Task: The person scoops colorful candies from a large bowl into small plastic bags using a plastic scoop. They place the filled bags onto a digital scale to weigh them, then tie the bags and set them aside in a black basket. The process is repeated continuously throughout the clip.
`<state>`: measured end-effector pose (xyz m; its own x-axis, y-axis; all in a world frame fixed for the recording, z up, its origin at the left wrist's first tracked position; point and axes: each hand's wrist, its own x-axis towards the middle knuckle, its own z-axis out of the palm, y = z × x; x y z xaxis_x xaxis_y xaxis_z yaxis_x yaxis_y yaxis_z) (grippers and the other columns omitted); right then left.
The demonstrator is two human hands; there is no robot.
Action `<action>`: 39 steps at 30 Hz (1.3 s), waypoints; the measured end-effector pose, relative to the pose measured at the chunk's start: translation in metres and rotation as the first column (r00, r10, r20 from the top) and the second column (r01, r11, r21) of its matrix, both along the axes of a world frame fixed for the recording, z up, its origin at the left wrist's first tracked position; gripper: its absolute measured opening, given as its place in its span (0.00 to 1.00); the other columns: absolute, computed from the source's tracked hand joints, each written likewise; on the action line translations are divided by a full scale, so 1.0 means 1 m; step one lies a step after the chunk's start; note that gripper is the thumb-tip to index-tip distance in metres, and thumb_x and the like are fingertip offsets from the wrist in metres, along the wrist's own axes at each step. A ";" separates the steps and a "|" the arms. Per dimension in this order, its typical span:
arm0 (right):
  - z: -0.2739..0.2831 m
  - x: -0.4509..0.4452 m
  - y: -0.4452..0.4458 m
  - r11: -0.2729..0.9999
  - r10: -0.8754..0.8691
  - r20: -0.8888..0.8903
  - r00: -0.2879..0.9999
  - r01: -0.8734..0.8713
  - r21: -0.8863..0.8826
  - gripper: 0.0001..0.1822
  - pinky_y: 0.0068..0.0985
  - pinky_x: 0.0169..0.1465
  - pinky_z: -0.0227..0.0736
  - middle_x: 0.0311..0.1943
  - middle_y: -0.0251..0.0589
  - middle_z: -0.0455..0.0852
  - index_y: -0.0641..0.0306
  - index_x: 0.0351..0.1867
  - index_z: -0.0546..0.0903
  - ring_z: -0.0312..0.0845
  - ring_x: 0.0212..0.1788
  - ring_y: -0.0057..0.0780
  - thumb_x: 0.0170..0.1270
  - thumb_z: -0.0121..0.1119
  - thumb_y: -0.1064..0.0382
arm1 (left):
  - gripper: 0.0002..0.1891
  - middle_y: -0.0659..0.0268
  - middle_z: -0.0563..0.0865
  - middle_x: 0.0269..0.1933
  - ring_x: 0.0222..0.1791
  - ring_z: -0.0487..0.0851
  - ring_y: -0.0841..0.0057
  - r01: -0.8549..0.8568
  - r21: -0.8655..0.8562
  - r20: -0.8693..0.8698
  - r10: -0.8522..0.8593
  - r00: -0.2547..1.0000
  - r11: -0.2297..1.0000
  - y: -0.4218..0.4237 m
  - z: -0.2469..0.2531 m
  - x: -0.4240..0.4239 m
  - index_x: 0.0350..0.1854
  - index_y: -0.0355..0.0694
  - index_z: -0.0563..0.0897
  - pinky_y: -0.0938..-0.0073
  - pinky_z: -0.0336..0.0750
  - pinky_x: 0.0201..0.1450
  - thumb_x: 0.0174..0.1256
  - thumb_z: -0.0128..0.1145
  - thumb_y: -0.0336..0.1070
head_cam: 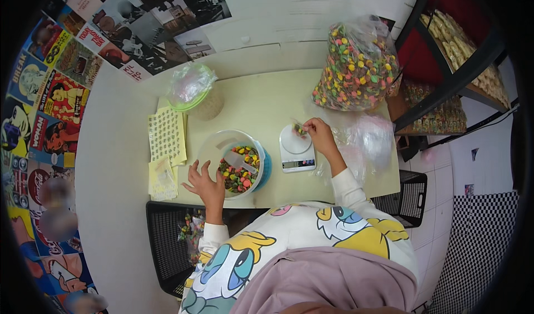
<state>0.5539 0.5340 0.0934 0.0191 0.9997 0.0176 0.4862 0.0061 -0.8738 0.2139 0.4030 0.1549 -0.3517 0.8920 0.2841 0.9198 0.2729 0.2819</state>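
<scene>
My right hand (pixel 320 135) pinches a small clear plastic bag of colourful candies (pixel 298 129) over the round plate of a white digital kitchen scale (pixel 295 141). Whether the bag's weight rests on the plate I cannot tell. My left hand (pixel 206 184) holds nothing, its fingers spread at the left rim of a clear plastic tub (pixel 208 145). Inside that tub lie loose candies in yellow, green, pink and brown (pixel 242 182). On top of them rests a translucent scoop (pixel 240 162).
A big clear sack of candies (pixel 356 68) stands at the back right, above empty plastic bags (pixel 373 136). Sticker sheets (pixel 167 136) and a green-lidded jar (pixel 206 101) sit at the left. Black crates (pixel 167 247) flank me below the table; a shelf (pixel 454 84) rises at right.
</scene>
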 end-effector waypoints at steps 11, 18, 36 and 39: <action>0.167 -0.036 -0.051 0.848 0.456 0.000 0.890 -0.435 0.301 0.04 0.29 0.46 0.73 0.38 0.42 0.81 0.68 0.40 0.82 0.80 0.40 0.37 0.67 0.60 0.71 | 0.18 0.55 0.84 0.55 0.59 0.78 0.58 0.518 0.364 0.421 -0.633 0.650 0.774 0.038 0.090 0.077 0.53 0.37 0.84 0.61 0.67 0.65 0.58 0.69 0.30; 0.164 -0.046 -0.062 0.897 0.419 -0.163 0.893 -0.379 0.228 0.04 0.29 0.44 0.73 0.37 0.41 0.81 0.69 0.39 0.81 0.79 0.38 0.32 0.66 0.62 0.70 | 0.04 0.69 0.89 0.35 0.42 0.84 0.72 0.417 0.394 0.624 -0.572 0.533 0.819 0.031 0.072 0.074 0.37 0.40 0.87 0.55 0.61 0.68 0.64 0.67 0.34; 0.158 -0.060 -0.067 0.812 0.498 -0.032 0.867 -0.453 0.369 0.07 0.32 0.48 0.70 0.35 0.41 0.80 0.66 0.36 0.80 0.76 0.42 0.39 0.66 0.64 0.65 | 0.03 0.66 0.89 0.40 0.47 0.84 0.70 0.389 0.404 0.554 -0.560 0.616 0.828 0.014 0.084 0.075 0.37 0.43 0.87 0.45 0.49 0.76 0.63 0.66 0.33; 0.157 -0.058 -0.065 0.804 0.488 0.039 0.872 -0.467 0.367 0.07 0.35 0.47 0.71 0.35 0.42 0.80 0.65 0.37 0.78 0.75 0.41 0.41 0.64 0.64 0.65 | 0.02 0.64 0.88 0.39 0.50 0.84 0.67 0.410 0.400 0.532 -0.572 0.624 0.820 0.014 0.085 0.078 0.36 0.42 0.87 0.43 0.46 0.76 0.63 0.66 0.30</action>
